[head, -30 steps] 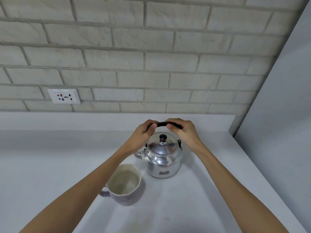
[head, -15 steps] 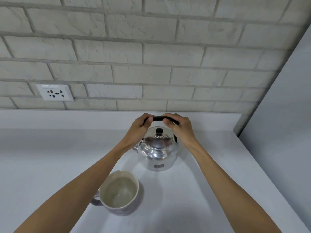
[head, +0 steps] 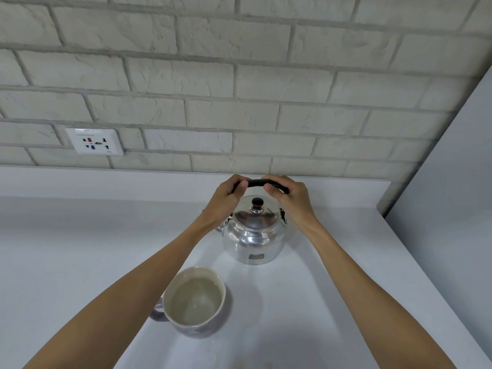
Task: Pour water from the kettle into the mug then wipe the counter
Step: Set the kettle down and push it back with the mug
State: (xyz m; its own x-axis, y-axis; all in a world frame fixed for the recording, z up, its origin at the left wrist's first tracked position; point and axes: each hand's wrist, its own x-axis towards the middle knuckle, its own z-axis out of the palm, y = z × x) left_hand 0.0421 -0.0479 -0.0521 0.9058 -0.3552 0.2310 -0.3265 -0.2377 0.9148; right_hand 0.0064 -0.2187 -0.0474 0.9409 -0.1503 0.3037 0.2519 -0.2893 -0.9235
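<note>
Fingers of both hands curl around the black handle (head: 259,183) of the kettle (head: 254,237), left hand (head: 226,202) on its left end, right hand (head: 290,199) on its right end. Mug (head: 193,304) sits nearest on the counter (head: 80,262), toward the front, liquid inside, its grip pointing left. Kettle stands upright behind it, near the back right corner, lid on. Outlet (head: 94,141) on the brick wall (head: 239,75), far left.

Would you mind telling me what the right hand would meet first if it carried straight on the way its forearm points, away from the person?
Probably the low white ledge behind the kettle, then the brick wall. The right hand is wrapped on the black handle; depth is hard to judge.
</note>
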